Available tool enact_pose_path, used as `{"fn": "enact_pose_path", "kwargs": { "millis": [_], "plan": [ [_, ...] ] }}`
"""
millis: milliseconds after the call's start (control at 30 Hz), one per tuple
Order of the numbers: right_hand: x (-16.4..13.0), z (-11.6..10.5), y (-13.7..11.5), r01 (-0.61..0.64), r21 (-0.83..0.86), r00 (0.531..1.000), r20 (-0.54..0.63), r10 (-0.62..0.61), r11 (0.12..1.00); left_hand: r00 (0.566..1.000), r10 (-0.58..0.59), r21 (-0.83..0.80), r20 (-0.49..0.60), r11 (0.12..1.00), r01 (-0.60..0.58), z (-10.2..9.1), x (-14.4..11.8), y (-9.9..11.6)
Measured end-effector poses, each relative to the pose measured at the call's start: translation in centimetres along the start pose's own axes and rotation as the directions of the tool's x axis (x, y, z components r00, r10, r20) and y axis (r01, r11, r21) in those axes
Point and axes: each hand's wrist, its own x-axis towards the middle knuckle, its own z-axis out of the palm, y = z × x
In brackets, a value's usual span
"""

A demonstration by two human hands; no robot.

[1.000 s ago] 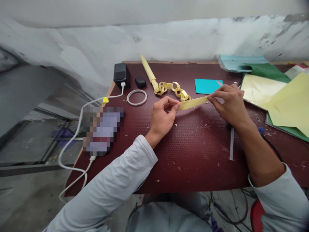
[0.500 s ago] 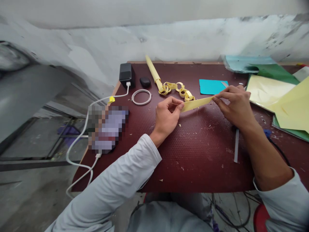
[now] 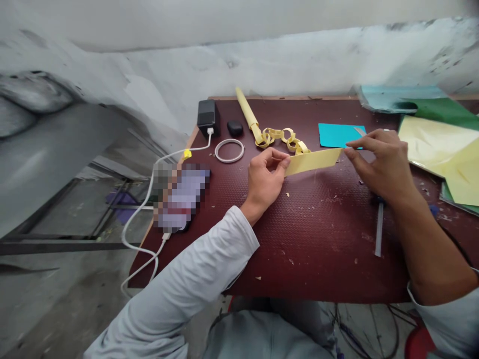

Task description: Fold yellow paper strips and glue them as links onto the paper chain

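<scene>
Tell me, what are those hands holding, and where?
A yellow paper strip: left hand pinches its left end; right hand is at its right end, grip unclear.
</scene>
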Motion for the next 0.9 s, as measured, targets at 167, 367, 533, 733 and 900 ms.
{"fn": "enact_pose_path", "kwargs": {
  "millis": [167, 367, 533, 733, 900],
  "plan": [
    [-0.4, 0.1, -4.3, 0.180, 0.052, 0.980, 0.079, -0.184, 0.982, 0.989, 0.093, -0.018, 0.116, 0.996, -0.091, 0.6, -0.6, 0.8],
    [-0.9, 0.0, -7.2, 0.291, 0.091, 0.944, 0.137, -0.301, 0.952, 0.953, 0.169, -0.003, 0.253, 0.985, -0.174, 1.3, -1.7, 1.5],
    [-0.8, 0.0, -5.9, 0.288, 0.070, 0.952, 0.087, -0.293, 0.955, 0.969, 0.146, -0.005, 0.199, 0.989, -0.148, 1.2, -1.4, 1.4],
    [-0.2, -0.4, -2.7, 0.153, 0.003, 0.988, 0.031, -0.153, 0.988, 0.995, -0.043, -0.113, 0.089, 0.992, 0.053, 0.5, -0.4, 0.7],
    [0.0, -0.5, -1.8, 0.067, -0.031, 0.998, 0.020, -0.066, 0.997, 0.978, -0.205, -0.177, 0.042, 0.962, 0.209, 0.5, -0.1, -0.2]
  ]
}}
